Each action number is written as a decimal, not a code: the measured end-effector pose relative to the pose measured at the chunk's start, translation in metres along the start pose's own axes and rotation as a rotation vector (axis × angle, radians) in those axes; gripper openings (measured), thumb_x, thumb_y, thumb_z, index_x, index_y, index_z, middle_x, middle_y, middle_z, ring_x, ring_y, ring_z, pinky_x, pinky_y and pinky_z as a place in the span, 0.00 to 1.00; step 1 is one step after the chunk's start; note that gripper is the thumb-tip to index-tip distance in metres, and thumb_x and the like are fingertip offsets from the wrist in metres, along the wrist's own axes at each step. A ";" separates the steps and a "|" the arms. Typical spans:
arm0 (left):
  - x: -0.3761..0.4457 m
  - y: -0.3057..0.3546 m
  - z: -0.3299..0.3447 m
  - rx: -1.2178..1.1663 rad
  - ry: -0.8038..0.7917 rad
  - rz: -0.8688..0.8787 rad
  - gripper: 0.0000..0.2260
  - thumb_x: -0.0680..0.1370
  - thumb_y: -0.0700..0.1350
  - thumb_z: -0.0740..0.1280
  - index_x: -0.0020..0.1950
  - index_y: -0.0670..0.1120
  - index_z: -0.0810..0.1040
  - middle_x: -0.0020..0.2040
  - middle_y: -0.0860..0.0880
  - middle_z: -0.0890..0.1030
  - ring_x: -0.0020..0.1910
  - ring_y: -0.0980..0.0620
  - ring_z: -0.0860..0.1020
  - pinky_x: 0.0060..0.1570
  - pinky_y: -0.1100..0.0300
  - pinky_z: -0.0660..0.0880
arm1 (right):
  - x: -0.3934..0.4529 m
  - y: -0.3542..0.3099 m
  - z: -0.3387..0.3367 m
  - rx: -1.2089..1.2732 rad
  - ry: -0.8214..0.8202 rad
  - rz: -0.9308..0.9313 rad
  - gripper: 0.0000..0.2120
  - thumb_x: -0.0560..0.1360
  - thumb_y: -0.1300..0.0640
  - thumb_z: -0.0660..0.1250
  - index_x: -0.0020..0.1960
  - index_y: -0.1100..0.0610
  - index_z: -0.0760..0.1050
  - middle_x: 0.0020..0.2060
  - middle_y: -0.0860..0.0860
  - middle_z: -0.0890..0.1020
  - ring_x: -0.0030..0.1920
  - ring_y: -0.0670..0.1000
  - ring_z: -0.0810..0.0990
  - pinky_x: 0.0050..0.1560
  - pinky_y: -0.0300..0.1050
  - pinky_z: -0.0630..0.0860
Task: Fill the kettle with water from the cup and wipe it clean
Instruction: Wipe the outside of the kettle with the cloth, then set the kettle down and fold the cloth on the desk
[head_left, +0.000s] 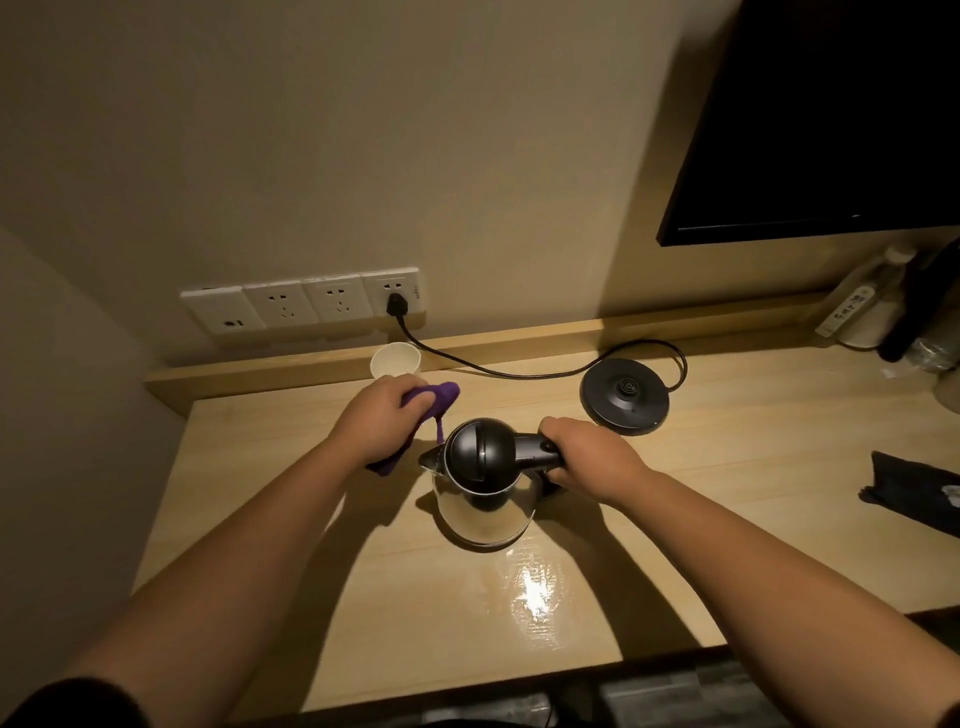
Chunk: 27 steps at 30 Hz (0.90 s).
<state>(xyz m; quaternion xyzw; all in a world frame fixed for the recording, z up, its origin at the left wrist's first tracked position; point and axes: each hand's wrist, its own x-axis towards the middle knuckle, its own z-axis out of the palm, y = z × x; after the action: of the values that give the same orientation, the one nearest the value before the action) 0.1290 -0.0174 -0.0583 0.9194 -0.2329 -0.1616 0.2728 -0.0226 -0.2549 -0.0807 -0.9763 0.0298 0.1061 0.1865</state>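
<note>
Near the worktop's (270, 525) back edge stands the white cup (395, 359); the left hand (382, 422) clutches a purple cloth (434, 397); mid-worktop the steel kettle (480, 486) stands, lid down; the right hand (592, 457) grips its handle; its black base (625, 396) lies behind.

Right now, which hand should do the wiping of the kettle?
Left. The left hand already holds the purple cloth beside the kettle; the right hand is gripping its handle.

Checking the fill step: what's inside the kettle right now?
Cannot tell. The kettle has its black lid shut, hiding any water. The right hand holds its handle; the left hand holds a purple cloth.
</note>
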 end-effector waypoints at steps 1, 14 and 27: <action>-0.012 -0.005 -0.004 -0.177 0.015 -0.045 0.09 0.80 0.55 0.60 0.56 0.57 0.77 0.46 0.55 0.80 0.43 0.55 0.78 0.39 0.57 0.70 | -0.001 0.004 -0.003 -0.004 -0.003 0.011 0.12 0.72 0.56 0.71 0.48 0.50 0.68 0.43 0.50 0.78 0.42 0.54 0.77 0.39 0.48 0.74; -0.119 -0.023 0.031 -1.504 -0.410 -0.665 0.25 0.72 0.59 0.71 0.60 0.41 0.81 0.43 0.40 0.80 0.36 0.46 0.79 0.36 0.55 0.76 | -0.010 0.071 -0.052 0.030 -0.069 0.122 0.18 0.70 0.65 0.72 0.43 0.44 0.69 0.40 0.45 0.77 0.43 0.51 0.77 0.38 0.44 0.69; -0.154 0.009 0.030 -1.561 -0.720 -0.251 0.29 0.74 0.36 0.71 0.73 0.36 0.65 0.67 0.30 0.69 0.64 0.34 0.72 0.63 0.39 0.70 | -0.019 0.089 -0.091 -0.178 -0.295 0.316 0.27 0.70 0.58 0.76 0.65 0.53 0.69 0.57 0.54 0.77 0.56 0.57 0.76 0.55 0.51 0.74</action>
<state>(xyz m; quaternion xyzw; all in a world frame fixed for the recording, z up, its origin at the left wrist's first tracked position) -0.0160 0.0428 -0.0505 0.3811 -0.0245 -0.5851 0.7154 -0.0320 -0.3711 -0.0258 -0.9459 0.1454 0.2779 0.0831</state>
